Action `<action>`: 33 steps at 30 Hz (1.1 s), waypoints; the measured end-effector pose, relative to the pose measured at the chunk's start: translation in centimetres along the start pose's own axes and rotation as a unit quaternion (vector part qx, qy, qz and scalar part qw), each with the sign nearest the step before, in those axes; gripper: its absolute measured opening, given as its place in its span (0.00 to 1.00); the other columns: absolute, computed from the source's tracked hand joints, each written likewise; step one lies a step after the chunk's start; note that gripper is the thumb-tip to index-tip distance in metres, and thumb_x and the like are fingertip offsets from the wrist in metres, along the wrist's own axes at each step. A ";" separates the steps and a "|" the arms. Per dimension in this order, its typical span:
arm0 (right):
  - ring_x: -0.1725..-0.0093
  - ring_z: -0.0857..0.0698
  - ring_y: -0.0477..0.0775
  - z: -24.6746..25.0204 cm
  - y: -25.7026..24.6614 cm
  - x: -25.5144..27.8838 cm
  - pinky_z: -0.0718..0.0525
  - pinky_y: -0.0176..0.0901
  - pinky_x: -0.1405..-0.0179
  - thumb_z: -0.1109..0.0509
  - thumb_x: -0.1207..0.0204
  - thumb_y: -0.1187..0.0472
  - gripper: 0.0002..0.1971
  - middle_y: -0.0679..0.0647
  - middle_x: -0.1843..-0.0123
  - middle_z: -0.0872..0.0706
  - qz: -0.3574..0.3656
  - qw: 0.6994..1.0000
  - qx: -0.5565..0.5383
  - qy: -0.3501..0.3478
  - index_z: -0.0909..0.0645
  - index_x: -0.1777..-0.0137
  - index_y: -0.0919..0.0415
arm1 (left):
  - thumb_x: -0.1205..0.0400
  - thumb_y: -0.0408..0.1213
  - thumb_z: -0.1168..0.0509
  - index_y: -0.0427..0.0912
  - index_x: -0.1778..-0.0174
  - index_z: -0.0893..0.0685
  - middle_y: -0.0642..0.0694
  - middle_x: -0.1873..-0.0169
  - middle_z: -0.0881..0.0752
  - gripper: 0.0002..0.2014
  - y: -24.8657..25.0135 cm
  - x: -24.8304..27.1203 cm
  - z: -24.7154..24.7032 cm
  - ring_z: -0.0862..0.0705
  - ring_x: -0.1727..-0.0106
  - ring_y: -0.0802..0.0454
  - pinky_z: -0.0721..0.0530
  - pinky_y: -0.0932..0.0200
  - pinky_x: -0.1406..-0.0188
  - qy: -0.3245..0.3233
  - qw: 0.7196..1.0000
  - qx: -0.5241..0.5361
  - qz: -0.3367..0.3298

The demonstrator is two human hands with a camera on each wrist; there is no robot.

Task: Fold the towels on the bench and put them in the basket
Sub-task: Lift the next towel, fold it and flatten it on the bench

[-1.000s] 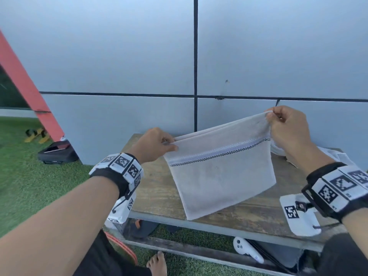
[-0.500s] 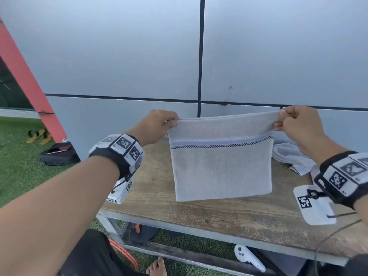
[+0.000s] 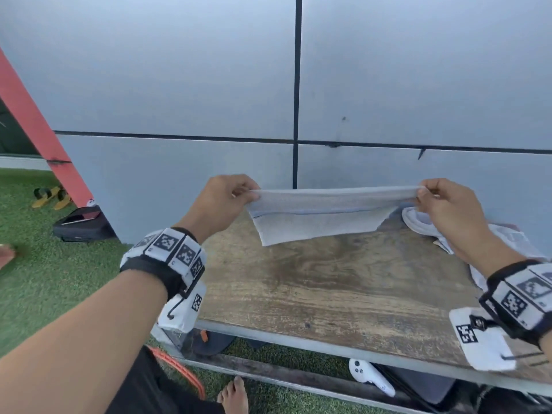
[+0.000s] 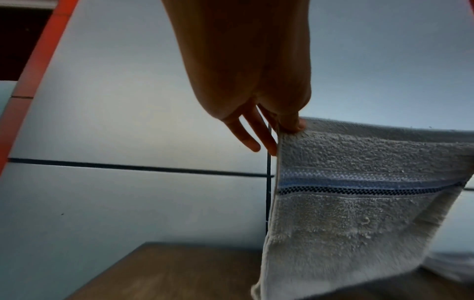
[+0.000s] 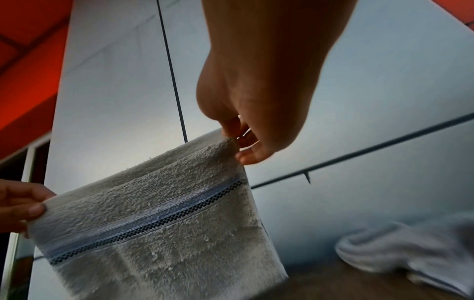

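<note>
A folded grey towel (image 3: 316, 218) with a blue and black checked stripe (image 4: 359, 185) hangs stretched between my two hands above the far part of the wooden bench (image 3: 343, 294). My left hand (image 3: 222, 201) pinches its upper left corner (image 4: 292, 125). My right hand (image 3: 442, 201) pinches the upper right corner (image 5: 231, 142). The towel's lower edge swings away from me, toward the wall. More white towels (image 3: 424, 222) lie crumpled on the bench at the right (image 5: 400, 249). No basket is in view.
A grey panelled wall (image 3: 298, 85) stands right behind the bench. An orange slanted beam (image 3: 38, 130) and a black bag (image 3: 80, 224) are at the left on green turf. A white controller (image 3: 370, 376) lies under the bench. My bare foot (image 3: 234, 395) is near its front edge.
Both hands rose and moved further apart, levelling and tightening the towel's top edge. The hanging part, earlier flat toward me, has swung away toward the wall.
</note>
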State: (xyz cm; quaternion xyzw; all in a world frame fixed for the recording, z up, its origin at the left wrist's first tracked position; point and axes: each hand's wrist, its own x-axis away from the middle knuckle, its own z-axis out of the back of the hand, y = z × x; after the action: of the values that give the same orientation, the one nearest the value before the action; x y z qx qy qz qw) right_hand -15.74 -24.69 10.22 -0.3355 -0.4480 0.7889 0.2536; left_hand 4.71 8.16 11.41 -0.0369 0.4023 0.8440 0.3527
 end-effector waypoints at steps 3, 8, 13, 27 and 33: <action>0.57 0.20 0.55 0.1 4.1 2.4 0.27 0.46 0.56 0.34 0.16 0.64 0.10 0.56 0.61 0.16 -0.048 0.990 0.096 -0.095 0.15 0.59 0.60 | 0.22 0.40 0.23 0.51 0.59 0.08 0.51 0.65 0.08 0.02 -1.7 2.9 -1.7 0.11 0.61 0.50 0.12 0.48 0.53 -0.111 0.992 -0.006 0.054; 0.68 0.16 0.49 0.1 7.0 4.4 0.20 0.43 0.60 0.36 0.15 0.69 0.15 0.53 0.67 0.14 -0.220 0.911 0.110 -0.332 0.18 0.64 0.61 | 0.26 0.39 0.19 0.48 0.58 0.06 0.54 0.63 0.07 0.04 -3.6 5.8 -3.0 0.11 0.58 0.62 0.19 0.65 0.53 -0.294 0.946 -0.041 0.131; 0.55 0.06 0.50 -0.3 6.7 4.4 0.11 0.47 0.47 0.40 0.12 0.63 0.10 0.56 0.54 0.06 -0.223 0.837 0.228 -0.445 0.17 0.48 0.63 | 0.25 0.42 0.20 0.52 0.54 0.06 0.58 0.56 0.07 0.06 -4.9 6.2 -4.0 0.12 0.49 0.60 0.21 0.63 0.44 -0.364 0.914 -0.082 0.158; 0.62 0.20 0.49 -5.7 10.5 0.3 0.27 0.44 0.58 0.33 0.20 0.62 0.10 0.48 0.65 0.16 -0.092 0.929 0.311 -0.177 0.17 0.62 0.60 | 0.18 0.34 0.30 0.41 0.50 0.07 0.49 0.63 0.11 0.06 -8.4 -0.2 -11.6 0.17 0.63 0.57 0.22 0.63 0.64 -0.120 0.976 -0.113 0.139; 0.56 0.19 0.58 -7.6 13.0 -0.7 0.24 0.46 0.56 0.35 0.19 0.59 0.09 0.53 0.58 0.15 -0.118 0.924 0.325 -0.166 0.21 0.62 0.53 | 0.17 0.32 0.30 0.40 0.57 0.08 0.45 0.64 0.12 0.06 -9.4 -1.9 -14.2 0.17 0.64 0.51 0.23 0.62 0.69 -0.102 0.973 -0.131 0.159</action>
State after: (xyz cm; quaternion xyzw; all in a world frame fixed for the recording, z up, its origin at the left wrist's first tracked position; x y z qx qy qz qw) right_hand -10.87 -27.21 -3.84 -0.0435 -0.2395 0.8999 0.3619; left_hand 8.88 1.10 -3.60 0.0679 0.2505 0.9342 0.2449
